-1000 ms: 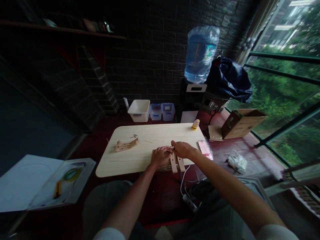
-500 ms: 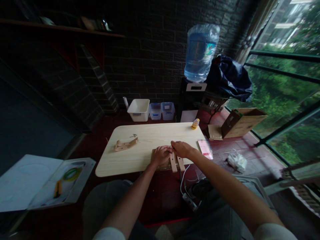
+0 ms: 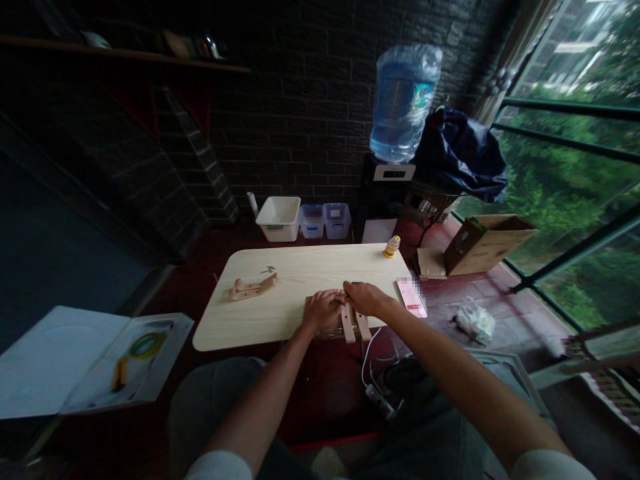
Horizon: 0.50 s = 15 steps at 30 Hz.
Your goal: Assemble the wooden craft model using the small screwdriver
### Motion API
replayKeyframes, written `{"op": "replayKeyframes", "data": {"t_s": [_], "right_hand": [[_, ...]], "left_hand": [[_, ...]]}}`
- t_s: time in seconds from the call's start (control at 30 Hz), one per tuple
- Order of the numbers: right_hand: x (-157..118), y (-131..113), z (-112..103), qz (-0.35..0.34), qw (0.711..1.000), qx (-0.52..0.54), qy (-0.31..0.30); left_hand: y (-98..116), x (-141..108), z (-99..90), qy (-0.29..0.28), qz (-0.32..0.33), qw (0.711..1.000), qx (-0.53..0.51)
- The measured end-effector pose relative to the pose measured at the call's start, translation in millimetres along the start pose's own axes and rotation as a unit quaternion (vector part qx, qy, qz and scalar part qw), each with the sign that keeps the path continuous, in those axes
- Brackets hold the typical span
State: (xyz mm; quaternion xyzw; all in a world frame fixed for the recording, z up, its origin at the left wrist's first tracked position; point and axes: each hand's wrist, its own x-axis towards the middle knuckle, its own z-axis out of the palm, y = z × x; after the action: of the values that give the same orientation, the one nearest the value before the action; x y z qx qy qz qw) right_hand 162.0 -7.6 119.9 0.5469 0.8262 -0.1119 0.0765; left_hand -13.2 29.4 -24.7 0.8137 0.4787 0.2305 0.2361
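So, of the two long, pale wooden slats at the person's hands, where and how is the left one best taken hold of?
Probably by the near end of the left pale wooden slat, from the person's side, pinched across its narrow width. That end points toward the person and is bare, while the left hand and right hand crowd the far end.

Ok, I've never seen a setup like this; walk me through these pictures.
There's no machine here. The bare left hand and right hand belong to a person with a camera worn on the head, looking forward and down; every picture comes from there. Both hands are at two narrow, pale wooden bars by the near edge of a pale, wood-grained, round-cornered table. Exactly what each hand grips is too hidden to tell. Also on the table are a light-brown wooden frame, a small yellow-and-clear bottle and a flat, pink-faced rectangle, perhaps a phone.
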Motion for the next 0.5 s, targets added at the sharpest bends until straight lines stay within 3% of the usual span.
{"op": "replayKeyframes", "data": {"t_s": [0.13, 0.5], "right_hand": [[-0.5, -0.9, -3.1, 0.028, 1.000, -0.008, -0.011], [-6.6, 0.6, -1.2, -0.003, 1.000, -0.025, 0.000]], "left_hand": [[0.5, 0.2, -0.3, -0.001, 0.001, 1.000, 0.001], [1.7, -0.5, -1.3, 0.008, -0.004, 1.000, 0.009]]}}
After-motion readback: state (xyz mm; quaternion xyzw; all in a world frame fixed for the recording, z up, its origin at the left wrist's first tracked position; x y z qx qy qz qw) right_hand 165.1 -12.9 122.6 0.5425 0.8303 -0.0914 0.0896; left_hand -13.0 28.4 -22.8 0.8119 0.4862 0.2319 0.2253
